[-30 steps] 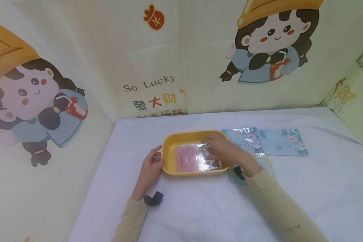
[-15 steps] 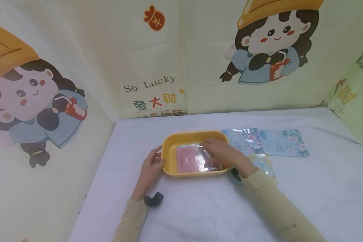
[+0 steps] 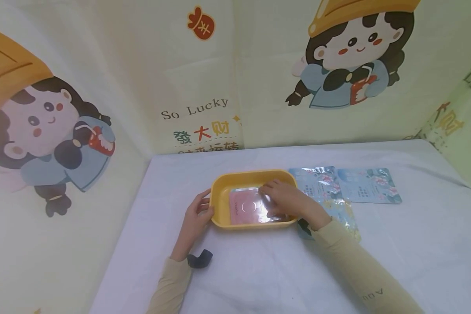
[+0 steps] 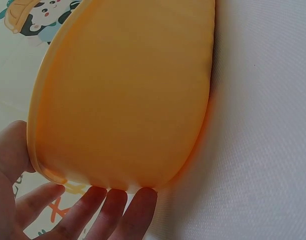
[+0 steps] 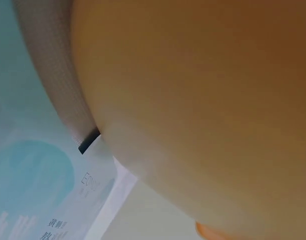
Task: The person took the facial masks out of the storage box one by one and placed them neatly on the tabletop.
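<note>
A yellow tray (image 3: 220,198) stands on the white cloth, with a shiny pink packet (image 3: 245,207) lying flat inside it. At the tray's left end my left hand (image 3: 194,220) grips its outer wall; in the left wrist view the thumb touches the rim and the fingertips meet the wall. My right hand (image 3: 288,198) reaches over the right end, fingers bent down onto the packet's right part. Its fingertips are partly hidden, so a pinch cannot be confirmed. In the right wrist view, the tray's outer wall (image 5: 202,115) fills most of the picture and hides the fingers.
Right of the tray lie two pale blue flowered packets (image 3: 322,181) (image 3: 369,185) and a blue-yellow packet (image 3: 343,216), partly under my right wrist. A dark curved piece (image 3: 200,259) shows beside my left wrist. A printed cloth wall (image 3: 259,126) stands behind the table.
My right hand has shifted slightly left over the pink packet and then stayed nearly still. The left hand, tray and other packets look unmoved.
</note>
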`<state>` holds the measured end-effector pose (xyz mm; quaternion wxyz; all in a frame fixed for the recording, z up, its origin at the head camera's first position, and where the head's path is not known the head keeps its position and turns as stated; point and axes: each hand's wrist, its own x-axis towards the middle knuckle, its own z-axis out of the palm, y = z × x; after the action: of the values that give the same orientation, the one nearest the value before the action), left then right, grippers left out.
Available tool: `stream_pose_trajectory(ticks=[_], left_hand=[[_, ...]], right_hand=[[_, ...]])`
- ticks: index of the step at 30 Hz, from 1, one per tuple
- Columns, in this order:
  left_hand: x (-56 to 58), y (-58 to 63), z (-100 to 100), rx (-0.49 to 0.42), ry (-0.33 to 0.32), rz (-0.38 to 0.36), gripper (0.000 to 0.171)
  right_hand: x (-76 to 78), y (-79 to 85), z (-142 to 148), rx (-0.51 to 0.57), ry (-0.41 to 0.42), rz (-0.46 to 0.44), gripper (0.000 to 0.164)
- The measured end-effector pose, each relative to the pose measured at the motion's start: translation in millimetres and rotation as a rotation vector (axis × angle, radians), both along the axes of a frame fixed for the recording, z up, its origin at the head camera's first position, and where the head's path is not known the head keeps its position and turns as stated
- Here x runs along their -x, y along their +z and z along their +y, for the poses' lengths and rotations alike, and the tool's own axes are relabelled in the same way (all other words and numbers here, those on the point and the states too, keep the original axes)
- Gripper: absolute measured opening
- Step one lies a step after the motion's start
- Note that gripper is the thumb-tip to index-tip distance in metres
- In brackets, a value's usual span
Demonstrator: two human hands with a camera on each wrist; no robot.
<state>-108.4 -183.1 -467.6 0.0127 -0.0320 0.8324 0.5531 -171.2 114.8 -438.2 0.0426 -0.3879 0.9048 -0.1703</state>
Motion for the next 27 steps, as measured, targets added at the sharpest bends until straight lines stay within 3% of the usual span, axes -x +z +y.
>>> stream_pose_trajectory(ticks=[7, 12, 16, 21, 27], left_hand=[[1.0, -1.9, -1, 0.007, 0.003, 0.001, 0.054], [-6.8, 20.4, 7, 0.021, 0.003, -0.022, 0.054], [-12.4, 36.3, 12, 0.031, -0.009, -0.012, 0.053], [-12.2, 35.5, 13, 0.025, -0.009, 0.005, 0.053], [-12.7, 37.4, 13, 0.005, -0.007, 0.005, 0.053]], right_hand=[[3.2, -0.8, -1, 0.024, -0.005, -0.001, 0.049], [4.5, -1.1, -1, 0.046, 0.004, 0.010, 0.057], [5.9, -1.1, 0, 0.071, -0.009, -0.011, 0.052], [8.8, -0.8, 0, 0.079, -0.062, -0.067, 0.040], [12.4, 1.9, -4, 0.063, -0.099, -0.059, 0.025]])
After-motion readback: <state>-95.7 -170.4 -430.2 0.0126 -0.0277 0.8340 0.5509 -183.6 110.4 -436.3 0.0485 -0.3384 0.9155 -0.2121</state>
